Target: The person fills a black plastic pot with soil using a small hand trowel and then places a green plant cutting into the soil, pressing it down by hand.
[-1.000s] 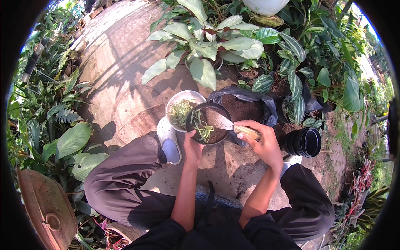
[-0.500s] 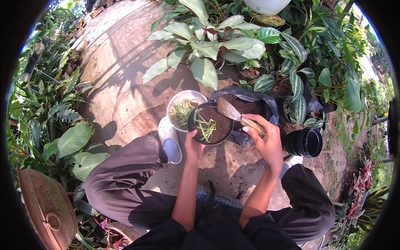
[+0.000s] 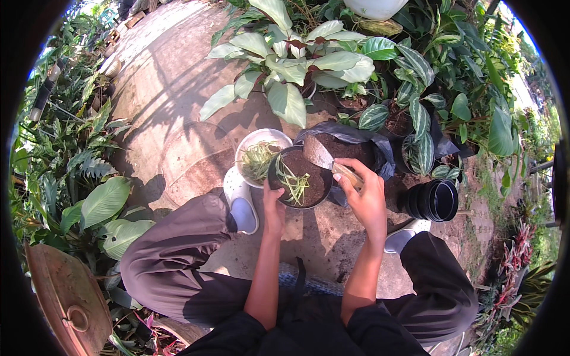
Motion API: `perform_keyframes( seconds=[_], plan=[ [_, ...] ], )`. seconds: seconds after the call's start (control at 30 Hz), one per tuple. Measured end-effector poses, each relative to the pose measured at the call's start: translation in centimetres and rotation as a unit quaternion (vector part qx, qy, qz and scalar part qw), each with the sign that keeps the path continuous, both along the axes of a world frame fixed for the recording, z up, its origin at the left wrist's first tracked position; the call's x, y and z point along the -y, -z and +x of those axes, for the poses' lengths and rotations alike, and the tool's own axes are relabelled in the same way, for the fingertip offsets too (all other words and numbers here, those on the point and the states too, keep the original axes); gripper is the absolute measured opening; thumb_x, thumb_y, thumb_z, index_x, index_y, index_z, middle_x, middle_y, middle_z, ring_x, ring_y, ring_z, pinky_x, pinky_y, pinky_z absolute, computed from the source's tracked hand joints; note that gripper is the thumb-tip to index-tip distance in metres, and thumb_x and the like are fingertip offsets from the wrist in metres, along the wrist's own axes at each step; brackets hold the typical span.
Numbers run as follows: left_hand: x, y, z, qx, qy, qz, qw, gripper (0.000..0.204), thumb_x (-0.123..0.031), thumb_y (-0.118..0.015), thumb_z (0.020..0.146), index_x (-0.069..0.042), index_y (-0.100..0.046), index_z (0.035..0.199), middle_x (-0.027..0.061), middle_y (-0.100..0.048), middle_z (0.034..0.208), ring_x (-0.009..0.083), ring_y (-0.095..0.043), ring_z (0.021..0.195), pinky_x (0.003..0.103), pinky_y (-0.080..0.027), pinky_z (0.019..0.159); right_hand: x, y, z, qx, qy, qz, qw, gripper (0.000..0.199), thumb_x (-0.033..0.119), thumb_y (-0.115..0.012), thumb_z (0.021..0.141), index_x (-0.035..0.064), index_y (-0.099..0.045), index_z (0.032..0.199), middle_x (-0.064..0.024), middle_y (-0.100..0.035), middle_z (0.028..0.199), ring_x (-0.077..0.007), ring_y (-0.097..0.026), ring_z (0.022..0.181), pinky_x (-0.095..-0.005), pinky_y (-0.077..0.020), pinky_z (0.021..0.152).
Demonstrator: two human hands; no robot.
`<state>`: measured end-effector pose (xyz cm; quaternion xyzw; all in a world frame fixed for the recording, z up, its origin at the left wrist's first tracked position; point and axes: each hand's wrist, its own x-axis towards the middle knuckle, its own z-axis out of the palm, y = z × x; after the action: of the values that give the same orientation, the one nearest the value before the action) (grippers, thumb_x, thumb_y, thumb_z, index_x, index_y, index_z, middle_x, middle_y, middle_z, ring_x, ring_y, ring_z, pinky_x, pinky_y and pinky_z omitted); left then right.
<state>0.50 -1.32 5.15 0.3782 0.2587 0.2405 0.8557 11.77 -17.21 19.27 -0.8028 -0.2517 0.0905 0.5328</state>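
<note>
My left hand [image 3: 274,209] grips the left side of a black plant pot [image 3: 305,207], thumb at its rim. Dark soil [image 3: 313,172] fills the pot, with cut green leaf strips [image 3: 293,185] lying on its left part. In my right hand [image 3: 363,196] is the wooden handle of a trowel [image 3: 318,153], its metal blade over the pot's far right rim. Behind the pot, a black plastic bag [image 3: 385,155] of soil lies rolled open. A white bowl [image 3: 243,147] of shredded green leaves stands at the pot's left, partly hidden by it.
Stacked black pots [image 3: 432,200] lie to the right. Potted leafy plants [image 3: 291,65] crowd the far side, and more foliage [image 3: 65,136] lines the left. A rusty metal vessel [image 3: 65,296] stands at lower left. My clog-shod feet [image 3: 240,202] flank the work on the concrete floor [image 3: 160,101].
My right hand and the trowel have shifted left, bringing the blade further over the pot. My left hand still holds the pot.
</note>
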Motion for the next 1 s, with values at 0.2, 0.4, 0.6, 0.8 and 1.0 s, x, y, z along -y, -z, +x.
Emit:
perform_keyframes(
  seconds=[0.2, 0.4, 0.6, 0.8, 1.0],
  plan=[
    [-0.1, 0.8, -0.4, 0.03, 0.001, -0.041, 0.999, 0.057, -0.02, -0.056, 0.085, -0.004, -0.047, 0.138, 0.0091, -0.058, 0.13, 0.0233, -0.056, 0.121, 0.04, -0.042, 0.106, -0.6, -0.3, -0.5, -0.005, 0.0, -0.014, 1.0, 0.024, 0.011, -0.07, 0.088, 0.0047, -0.069, 0.111, -0.0169, -0.072, 0.092, -0.0308, -0.07, 0.081, -0.0355, -0.0508, 0.08],
    [0.1, 1.1, -0.2, 0.042, -0.001, -0.053, 0.998, 0.051, -0.018, -0.055, 0.086, -0.003, -0.05, 0.135, 0.0093, -0.06, 0.13, 0.024, -0.058, 0.121, 0.042, -0.043, 0.106, -1.1, -0.2, -1.0, -0.032, -0.051, 0.004, 0.998, 0.026, 0.011, -0.071, 0.088, 0.0045, -0.068, 0.113, -0.0186, -0.072, 0.098, -0.035, -0.07, 0.091, -0.0367, -0.0509, 0.083],
    [0.1, 1.1, -0.2, 0.041, -0.014, -0.06, 0.997, 0.051, -0.019, -0.055, 0.086, -0.003, -0.05, 0.134, 0.0098, -0.061, 0.128, 0.0243, -0.059, 0.119, 0.042, -0.045, 0.105, -0.7, -0.9, -1.1, 0.013, 0.023, -0.022, 0.999, 0.024, 0.008, -0.071, 0.087, 0.0045, -0.068, 0.11, -0.0177, -0.072, 0.094, -0.0351, -0.069, 0.085, -0.037, -0.0507, 0.08],
    [-0.3, 1.2, -0.3, 0.039, -0.022, -0.058, 0.997, 0.049, -0.02, -0.056, 0.087, -0.003, -0.051, 0.132, 0.0093, -0.062, 0.125, 0.024, -0.06, 0.117, 0.042, -0.045, 0.104, 1.9, -1.6, -0.6, 0.032, 0.04, -0.053, 0.997, 0.021, 0.009, -0.071, 0.087, 0.0044, -0.07, 0.107, -0.015, -0.072, 0.088, -0.0257, -0.067, 0.07, -0.0344, -0.0509, 0.069],
    [-0.4, 0.5, -0.3, -0.006, 0.007, -0.078, 0.997, 0.048, -0.03, -0.057, 0.09, -0.003, -0.053, 0.129, 0.0086, -0.065, 0.119, 0.0204, -0.064, 0.107, 0.038, -0.052, 0.089, 3.5, -3.7, -0.6, -0.01, 0.009, -0.054, 0.998, 0.022, 0.008, -0.072, 0.086, 0.0034, -0.07, 0.108, -0.0135, -0.074, 0.092, -0.023, -0.07, 0.075, -0.0318, -0.0517, 0.074]
  ],
)
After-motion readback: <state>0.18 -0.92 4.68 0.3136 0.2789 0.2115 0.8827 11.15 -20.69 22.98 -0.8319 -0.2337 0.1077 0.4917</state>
